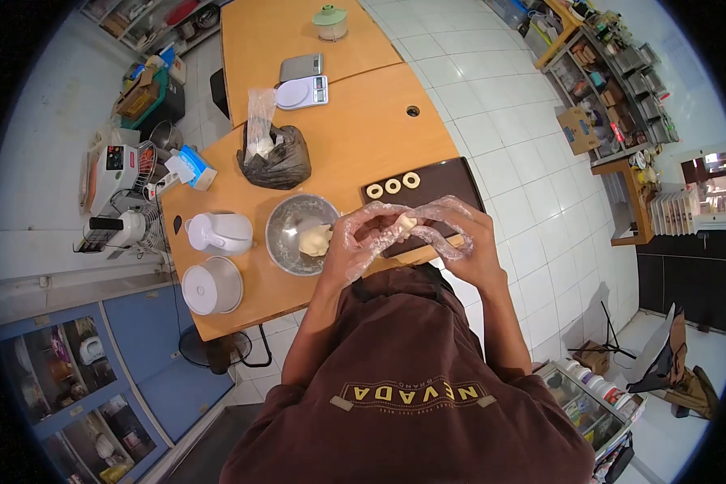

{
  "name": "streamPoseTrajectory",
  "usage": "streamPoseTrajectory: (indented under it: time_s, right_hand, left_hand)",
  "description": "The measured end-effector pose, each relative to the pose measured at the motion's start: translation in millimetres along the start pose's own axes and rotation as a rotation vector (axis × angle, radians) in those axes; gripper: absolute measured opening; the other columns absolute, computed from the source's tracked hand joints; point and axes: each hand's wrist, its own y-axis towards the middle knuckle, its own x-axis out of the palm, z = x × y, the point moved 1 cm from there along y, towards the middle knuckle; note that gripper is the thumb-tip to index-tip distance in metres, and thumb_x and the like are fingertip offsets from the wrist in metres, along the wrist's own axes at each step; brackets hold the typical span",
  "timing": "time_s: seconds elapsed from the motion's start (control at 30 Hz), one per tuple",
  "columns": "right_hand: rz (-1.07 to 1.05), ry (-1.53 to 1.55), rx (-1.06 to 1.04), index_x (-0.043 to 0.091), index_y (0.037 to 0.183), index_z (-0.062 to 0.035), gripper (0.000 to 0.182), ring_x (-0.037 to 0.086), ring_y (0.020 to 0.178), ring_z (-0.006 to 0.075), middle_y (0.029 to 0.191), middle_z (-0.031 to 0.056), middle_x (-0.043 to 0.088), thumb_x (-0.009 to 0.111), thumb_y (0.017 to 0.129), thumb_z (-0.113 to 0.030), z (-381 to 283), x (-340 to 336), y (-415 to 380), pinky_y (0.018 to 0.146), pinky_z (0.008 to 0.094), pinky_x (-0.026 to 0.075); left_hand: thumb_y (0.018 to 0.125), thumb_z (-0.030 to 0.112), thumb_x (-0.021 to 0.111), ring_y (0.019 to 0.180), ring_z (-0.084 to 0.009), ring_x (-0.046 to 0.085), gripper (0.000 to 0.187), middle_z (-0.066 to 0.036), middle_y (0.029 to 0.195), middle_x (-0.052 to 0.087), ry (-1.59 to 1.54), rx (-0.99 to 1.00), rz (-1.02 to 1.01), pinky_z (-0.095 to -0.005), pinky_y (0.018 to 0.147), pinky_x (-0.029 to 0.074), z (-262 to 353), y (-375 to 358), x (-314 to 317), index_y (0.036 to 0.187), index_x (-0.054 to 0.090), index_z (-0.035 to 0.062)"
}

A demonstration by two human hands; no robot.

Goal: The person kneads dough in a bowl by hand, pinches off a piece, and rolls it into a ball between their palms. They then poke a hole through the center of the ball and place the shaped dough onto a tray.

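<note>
My left hand (363, 239) and my right hand (462, 232) wear clear plastic gloves and meet in front of my chest. Between their fingertips they pinch a small piece of pale dough (406, 223). Just left of my left hand stands a metal mixing bowl (278, 256), with a larger lump of dough (315, 240) inside. Beyond my hands lies a dark baking tray (444, 179). Three dough rings (393, 186) sit in a row near its far left part; my hands cover some of the tray.
On the wooden table (355, 129), a white pitcher (226, 234) and a white round tub (210, 286) stand at the left. Farther back are a black plastic bag (278, 161), a white kitchen scale (302, 93), a grey scale (301, 66) and a green-lidded container (330, 24).
</note>
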Motion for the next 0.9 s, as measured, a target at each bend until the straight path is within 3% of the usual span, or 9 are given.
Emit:
streamPoseTrajectory:
  time_s: [0.23,0.33,0.43,0.53,0.77,0.9]
  right_hand:
    - [-0.044,0.000,0.041,0.073,0.104,-0.0007,0.023,0.071,0.091,0.0321,0.100,0.0153,0.072,0.077,0.082,0.002,3.3,1.8,2.4,0.083,0.0381,0.056]
    - [0.011,-0.015,-0.017,0.073,0.098,0.0014,0.022,0.070,0.086,0.0309,0.093,0.0146,0.072,0.078,0.078,0.003,8.3,7.8,3.6,0.077,0.0374,0.056]
    - [0.061,-0.014,-0.047,0.073,0.099,0.0015,0.022,0.071,0.087,0.0305,0.093,0.0148,0.072,0.078,0.078,0.004,5.5,10.3,5.1,0.077,0.0373,0.056]
    - [0.099,0.086,0.083,0.074,0.104,-0.0013,0.023,0.071,0.089,0.0306,0.099,0.0144,0.072,0.078,0.082,0.002,-2.4,14.3,8.6,0.081,0.0377,0.057]
    - [0.131,-0.039,-0.048,0.076,0.102,-0.0015,0.022,0.072,0.090,0.0290,0.098,0.0143,0.072,0.079,0.081,0.003,5.7,18.7,6.1,0.079,0.0370,0.057]
    - [0.113,-0.024,-0.014,0.077,0.104,-0.0017,0.024,0.071,0.088,0.0287,0.097,0.0142,0.072,0.078,0.080,0.004,8.0,18.3,2.0,0.078,0.0374,0.057]
  left_hand:
    - [0.093,0.004,0.075,0.097,-0.0127,0.067,0.028,-0.006,0.105,0.071,0.063,-0.043,0.019,-0.0290,0.092,0.055,2.4,0.2,1.9,0.120,0.071,-0.0027]
    - [0.093,0.003,0.076,0.095,-0.0118,0.067,0.028,-0.006,0.104,0.071,-0.029,-0.072,0.001,-0.0283,0.092,0.056,1.1,0.6,-0.7,0.120,0.070,-0.0025]
    - [0.093,0.002,0.076,0.095,-0.0137,0.069,0.030,-0.008,0.105,0.071,-0.100,-0.056,-0.011,-0.0295,0.091,0.057,3.1,1.0,-1.5,0.121,0.069,-0.0031]
    - [0.093,0.001,0.075,0.094,-0.0152,0.070,0.031,-0.008,0.105,0.071,-0.126,-0.053,0.012,-0.0306,0.091,0.058,5.0,2.5,-1.3,0.122,0.068,-0.0030]
    - [0.091,0.005,0.076,0.097,-0.0185,0.069,0.031,-0.010,0.108,0.070,-0.092,-0.049,0.033,-0.0352,0.088,0.059,9.1,4.9,1.5,0.120,0.067,-0.0042]
    - [0.092,0.002,0.075,0.092,-0.0145,0.070,0.028,-0.006,0.101,0.071,-0.097,-0.063,0.006,-0.0306,0.087,0.058,3.7,6.6,-0.9,0.119,0.070,-0.0036]
